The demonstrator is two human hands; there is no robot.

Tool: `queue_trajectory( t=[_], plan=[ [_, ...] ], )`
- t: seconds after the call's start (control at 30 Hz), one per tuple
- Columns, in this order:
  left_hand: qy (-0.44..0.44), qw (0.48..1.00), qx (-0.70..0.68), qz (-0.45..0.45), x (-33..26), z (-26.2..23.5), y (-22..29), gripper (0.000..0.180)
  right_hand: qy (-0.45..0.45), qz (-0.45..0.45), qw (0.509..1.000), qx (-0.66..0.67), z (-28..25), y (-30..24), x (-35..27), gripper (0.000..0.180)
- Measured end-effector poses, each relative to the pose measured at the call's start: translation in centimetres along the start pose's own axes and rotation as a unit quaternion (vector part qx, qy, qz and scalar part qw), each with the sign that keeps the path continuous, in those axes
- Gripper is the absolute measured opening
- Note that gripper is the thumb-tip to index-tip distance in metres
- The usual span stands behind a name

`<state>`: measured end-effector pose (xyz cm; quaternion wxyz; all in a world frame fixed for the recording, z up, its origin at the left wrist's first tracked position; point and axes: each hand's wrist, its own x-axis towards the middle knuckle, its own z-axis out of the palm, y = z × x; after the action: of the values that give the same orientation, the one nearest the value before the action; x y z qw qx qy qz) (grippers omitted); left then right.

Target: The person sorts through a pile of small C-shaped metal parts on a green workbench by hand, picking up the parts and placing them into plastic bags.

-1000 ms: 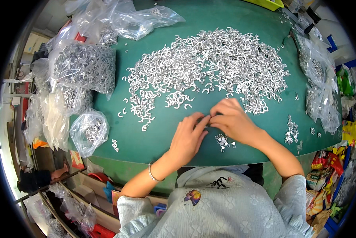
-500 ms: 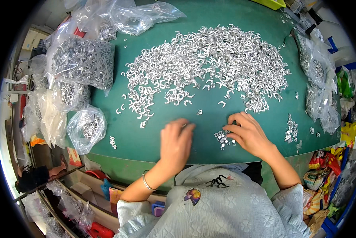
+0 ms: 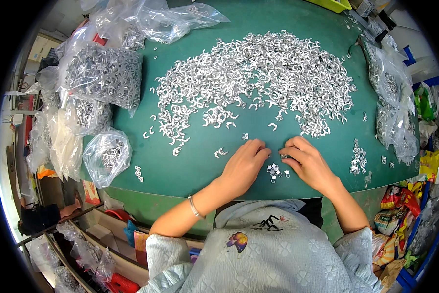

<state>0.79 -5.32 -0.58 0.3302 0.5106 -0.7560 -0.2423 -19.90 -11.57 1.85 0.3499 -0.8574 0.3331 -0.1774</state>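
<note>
On the heap's (image 3: 307, 73) near side, the right hand (image 3: 308, 163) pinched a small metal piece (image 3: 284, 156), its direction and long axis too small to read. The left hand (image 3: 245, 163) was curled; I couldn't tell what it held. Filled bags (image 3: 102, 78) lay left of the heap on the green surface (image 3: 180, 176). The piece looked silvery.

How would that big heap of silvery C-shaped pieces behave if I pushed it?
The heap of silvery C-shaped pieces would probably spread rather than slide as one, since stray pieces lie loose near its edge. Some might snag, as their open curves overlap. They seem unlikely to roll: many lie flat on the green tabletop.
</note>
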Motion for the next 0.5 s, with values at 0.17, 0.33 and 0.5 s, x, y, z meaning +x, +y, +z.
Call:
queue_trajectory(
  t=[0.17, 0.33, 0.5],
  plan=[
    [0.003, 0.993, -0.106, -0.051, 1.5, 0.0, 0.6, 0.028, 0.019, 0.017, 0.999, 0.034, -0.1, 0.0, 0.1, 0.029],
    [0.038, 0.989, -0.095, -0.109, 0.3, -0.6, 1.1, 0.031, -0.010, 0.007, 1.000, -0.011, 0.1, -0.9, 0.6, 0.030],
    [0.037, 0.999, -0.030, -0.020, -1.4, -0.2, 2.6, 0.027, -0.022, -0.027, 0.999, 0.017, 0.6, 0.1, 0.7, 0.028]
  ],
)
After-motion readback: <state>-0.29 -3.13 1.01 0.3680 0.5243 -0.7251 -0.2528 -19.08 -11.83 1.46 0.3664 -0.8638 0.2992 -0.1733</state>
